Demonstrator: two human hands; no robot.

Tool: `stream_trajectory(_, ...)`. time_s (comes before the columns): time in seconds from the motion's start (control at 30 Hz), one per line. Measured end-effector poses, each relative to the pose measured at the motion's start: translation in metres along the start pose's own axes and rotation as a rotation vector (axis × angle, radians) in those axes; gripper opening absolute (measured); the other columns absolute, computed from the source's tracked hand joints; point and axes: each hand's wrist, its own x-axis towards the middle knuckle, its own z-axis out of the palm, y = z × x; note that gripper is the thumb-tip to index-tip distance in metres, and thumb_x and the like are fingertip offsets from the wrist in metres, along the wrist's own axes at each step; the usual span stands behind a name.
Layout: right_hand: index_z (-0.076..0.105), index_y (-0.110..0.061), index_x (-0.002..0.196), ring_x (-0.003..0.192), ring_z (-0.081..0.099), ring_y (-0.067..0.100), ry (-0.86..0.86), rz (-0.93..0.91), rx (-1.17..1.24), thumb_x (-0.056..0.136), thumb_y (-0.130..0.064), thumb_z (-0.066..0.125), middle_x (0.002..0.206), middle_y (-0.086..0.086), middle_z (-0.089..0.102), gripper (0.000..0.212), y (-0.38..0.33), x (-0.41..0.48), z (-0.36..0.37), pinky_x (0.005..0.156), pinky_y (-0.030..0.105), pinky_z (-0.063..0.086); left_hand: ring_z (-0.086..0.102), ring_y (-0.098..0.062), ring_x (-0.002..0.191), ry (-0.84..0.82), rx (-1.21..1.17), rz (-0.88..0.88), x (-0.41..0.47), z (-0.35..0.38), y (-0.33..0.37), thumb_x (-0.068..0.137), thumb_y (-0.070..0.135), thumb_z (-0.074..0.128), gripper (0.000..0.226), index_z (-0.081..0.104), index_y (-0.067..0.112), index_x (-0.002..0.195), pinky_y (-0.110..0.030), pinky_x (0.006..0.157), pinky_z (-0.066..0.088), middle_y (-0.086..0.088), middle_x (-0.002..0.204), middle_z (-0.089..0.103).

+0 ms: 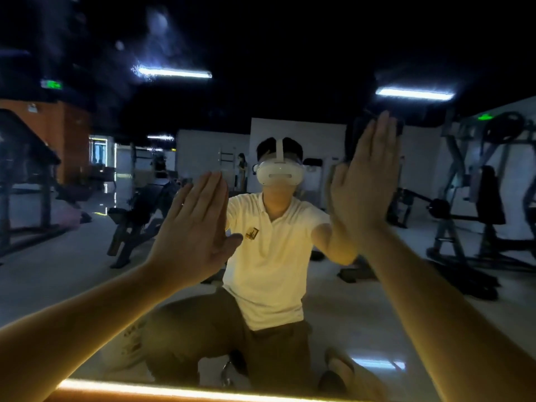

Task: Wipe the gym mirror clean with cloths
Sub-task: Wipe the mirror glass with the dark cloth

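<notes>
My worry was bare skin on glass. With no cloth in either hand, any press or slide of those palms would likely leave fresh prints on the mirror (87, 271) rather than lift anything. The hazy smears (156, 21) at the upper left sat well above both hands. Reaching them from the kneeling stance shown by the reflection (269, 256) could, I judged, mean leaning weight onto the pane. I could not find the cloths anywhere in view.

The mirror filled the view straight ahead, with a glowing light strip (174, 391) along its lower edge. Both arms were stretched forward and up. The left hand (194, 227) was released and flat, with fingers straight, together and pointing up, the thumb out to the side, and it held nothing. The right hand (362, 181) was likewise flat and empty, and was raised higher than the left. Each hand seemed to meet its own reflection, so I took them to be at or very near the glass, though I could not tell whether they truly touched it.
</notes>
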Motion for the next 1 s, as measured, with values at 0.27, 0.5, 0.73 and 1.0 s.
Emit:
stream_trajectory(0.27, 0.026, -0.003, 0.159, 0.158, 0.010, 0.034, -0.211, -1.028, -0.038, 0.094, -0.022, 0.045, 0.168, 0.019, 0.022, 0.071, -0.083, -0.105, 0.028, 0.129, 0.049, 0.003, 0.037, -0.040, 0.148, 0.263, -0.011, 0.078, 0.054, -0.020, -0.046, 0.103, 0.029, 0.044, 0.059, 0.044, -0.004, 0.152, -0.054, 0.118, 0.031, -0.025, 0.157, 0.041)
stream_trajectory(0.5, 0.030, 0.001, 0.156, 0.151, 0.028, 0.032, -0.051, -0.234, -0.040, 0.097, -0.031, 0.044, 0.162, 0.020, 0.030, 0.069, -0.010, 0.036, -0.009, 0.124, 0.049, 0.029, 0.006, -0.030, 0.160, 0.246, -0.043, -0.018, 0.109, -0.029, -0.077, 0.105, 0.060, 0.026, 0.085, 0.016, -0.001, 0.162, -0.049, 0.130, 0.009, -0.019, 0.172, 0.009)
stream_trajectory(0.73, 0.005, 0.010, 0.157, 0.156, 0.003, 0.044, 0.089, 0.009, -0.094, 0.102, -0.035, 0.014, 0.167, 0.031, 0.005, 0.071, -0.093, 0.061, 0.012, 0.126, 0.056, 0.011, 0.037, -0.036, 0.149, 0.288, -0.031, 0.029, 0.117, -0.039, -0.085, 0.103, 0.042, 0.036, 0.068, 0.043, -0.004, 0.152, -0.053, 0.124, 0.025, -0.023, 0.159, 0.040)
stream_trajectory(1.0, 0.027, 0.001, 0.157, 0.155, 0.014, 0.032, -0.066, -0.735, -0.200, 0.092, -0.030, 0.052, 0.167, 0.019, 0.023, 0.076, -0.093, 0.079, 0.012, 0.127, 0.041, -0.003, 0.025, -0.034, 0.155, 0.417, -0.122, -0.031, 0.196, -0.064, -0.093, 0.104, 0.036, 0.027, 0.066, 0.033, -0.003, 0.157, -0.051, 0.128, 0.018, -0.021, 0.166, 0.028)
